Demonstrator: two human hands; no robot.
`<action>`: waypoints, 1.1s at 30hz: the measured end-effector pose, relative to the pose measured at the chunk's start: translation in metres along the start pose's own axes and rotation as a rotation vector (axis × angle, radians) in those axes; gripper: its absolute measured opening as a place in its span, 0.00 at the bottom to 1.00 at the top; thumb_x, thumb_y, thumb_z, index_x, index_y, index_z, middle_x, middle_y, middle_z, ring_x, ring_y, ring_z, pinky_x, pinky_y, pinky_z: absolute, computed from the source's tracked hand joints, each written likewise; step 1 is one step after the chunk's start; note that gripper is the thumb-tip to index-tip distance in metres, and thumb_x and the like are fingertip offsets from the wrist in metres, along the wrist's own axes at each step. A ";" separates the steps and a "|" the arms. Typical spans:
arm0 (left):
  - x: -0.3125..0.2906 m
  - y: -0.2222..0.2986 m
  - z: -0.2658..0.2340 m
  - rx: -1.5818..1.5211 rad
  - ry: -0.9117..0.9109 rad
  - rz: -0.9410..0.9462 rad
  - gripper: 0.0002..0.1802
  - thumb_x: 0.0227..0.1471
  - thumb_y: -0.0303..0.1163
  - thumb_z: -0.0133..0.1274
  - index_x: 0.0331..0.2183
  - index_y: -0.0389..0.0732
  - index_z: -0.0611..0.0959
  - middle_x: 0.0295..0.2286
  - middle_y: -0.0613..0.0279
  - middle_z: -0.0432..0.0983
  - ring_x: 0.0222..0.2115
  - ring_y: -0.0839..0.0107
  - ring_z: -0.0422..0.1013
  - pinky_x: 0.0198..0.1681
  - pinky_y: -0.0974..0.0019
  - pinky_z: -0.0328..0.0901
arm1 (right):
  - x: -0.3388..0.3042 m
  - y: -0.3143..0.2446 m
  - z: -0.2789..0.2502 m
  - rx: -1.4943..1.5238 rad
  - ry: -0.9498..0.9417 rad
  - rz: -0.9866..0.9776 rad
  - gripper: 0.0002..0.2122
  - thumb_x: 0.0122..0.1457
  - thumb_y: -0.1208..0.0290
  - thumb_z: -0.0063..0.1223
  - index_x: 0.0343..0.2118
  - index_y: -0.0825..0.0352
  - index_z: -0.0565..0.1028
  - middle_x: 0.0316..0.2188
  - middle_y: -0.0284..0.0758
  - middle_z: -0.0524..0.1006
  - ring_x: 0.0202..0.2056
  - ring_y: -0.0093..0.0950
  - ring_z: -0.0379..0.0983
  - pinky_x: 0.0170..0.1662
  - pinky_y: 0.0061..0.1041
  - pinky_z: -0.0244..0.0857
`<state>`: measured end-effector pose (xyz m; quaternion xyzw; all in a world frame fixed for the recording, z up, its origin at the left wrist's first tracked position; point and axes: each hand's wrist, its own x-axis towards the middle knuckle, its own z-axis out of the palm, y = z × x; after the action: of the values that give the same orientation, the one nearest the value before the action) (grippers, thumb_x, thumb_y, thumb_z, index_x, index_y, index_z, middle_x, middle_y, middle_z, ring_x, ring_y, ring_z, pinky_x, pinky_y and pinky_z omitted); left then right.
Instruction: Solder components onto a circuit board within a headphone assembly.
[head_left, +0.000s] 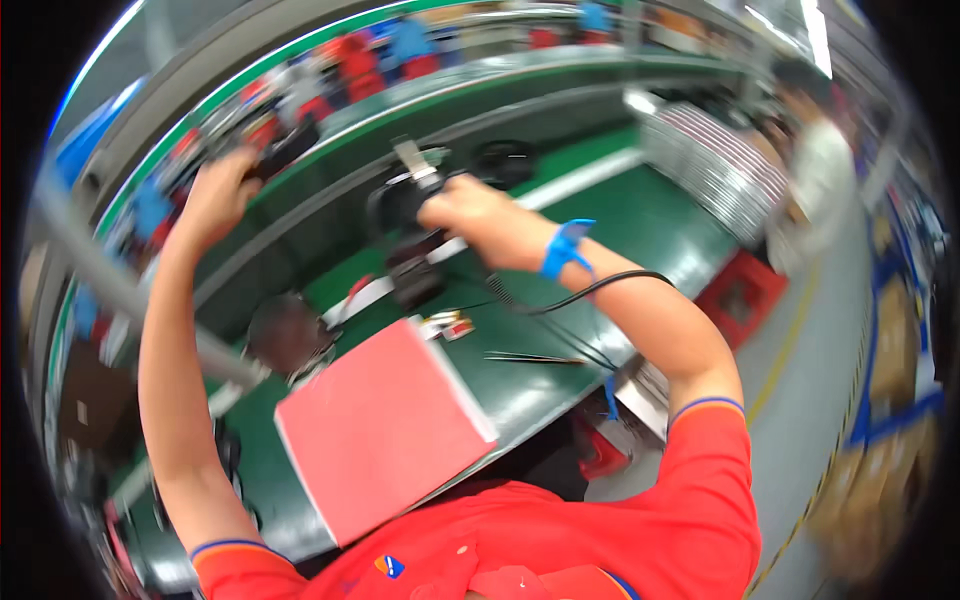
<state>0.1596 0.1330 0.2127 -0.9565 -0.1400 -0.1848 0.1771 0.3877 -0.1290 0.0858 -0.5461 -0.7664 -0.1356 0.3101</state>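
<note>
My left hand [222, 200] is raised at the shelf edge on the far left, its fingers closed round a dark object [288, 150] blurred by motion. Over the far side of the green bench, my right hand [468, 208] grips a black object with a pale silvery flat end [412, 162]; its kind is unclear. A blue wrist strap [568, 250] with a black coiled cord [530, 305] circles my right wrist. Below that hand sits a dark boxy object [415, 278]. Nearer me lies a pink sheet or pad [385, 425] with a white edge.
Tweezers [535, 358] and a small white-and-red item [450, 325] lie on the green bench [585, 250]. A round dark object [290, 330] stands left. Silvery stacked trays [715, 170] are at far right, near another person [822, 185] and a red stool [742, 295]. Parts fill the upper shelf.
</note>
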 end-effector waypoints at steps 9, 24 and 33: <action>-0.197 0.112 -0.096 0.030 0.157 0.082 0.14 0.35 0.26 0.54 0.32 0.42 0.76 0.28 0.65 0.71 0.33 0.68 0.70 0.44 0.61 0.59 | 0.076 0.049 0.146 0.104 0.023 0.111 0.19 0.45 0.88 0.41 0.41 0.62 0.67 0.33 0.46 0.69 0.38 0.48 0.65 0.41 0.38 0.63; -0.317 0.158 0.025 -0.450 -0.096 0.121 0.12 0.39 0.29 0.50 0.32 0.40 0.77 0.32 0.65 0.72 0.38 0.72 0.70 0.42 0.64 0.61 | -0.007 -0.039 0.058 0.140 -0.160 0.271 0.10 0.48 0.84 0.54 0.35 0.68 0.70 0.29 0.35 0.72 0.30 0.26 0.69 0.37 0.20 0.63; -0.287 0.137 0.023 -0.806 -0.219 -0.018 0.09 0.39 0.21 0.55 0.28 0.39 0.78 0.29 0.61 0.73 0.34 0.62 0.70 0.39 0.62 0.62 | -0.075 -0.055 0.081 0.016 -0.075 0.414 0.13 0.46 0.83 0.57 0.35 0.67 0.70 0.30 0.37 0.73 0.32 0.30 0.72 0.36 0.24 0.65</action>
<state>-0.0437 -0.0391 0.0378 -0.9620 -0.0826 -0.1237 -0.2288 0.3261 -0.1617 -0.0157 -0.6940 -0.6498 -0.0427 0.3070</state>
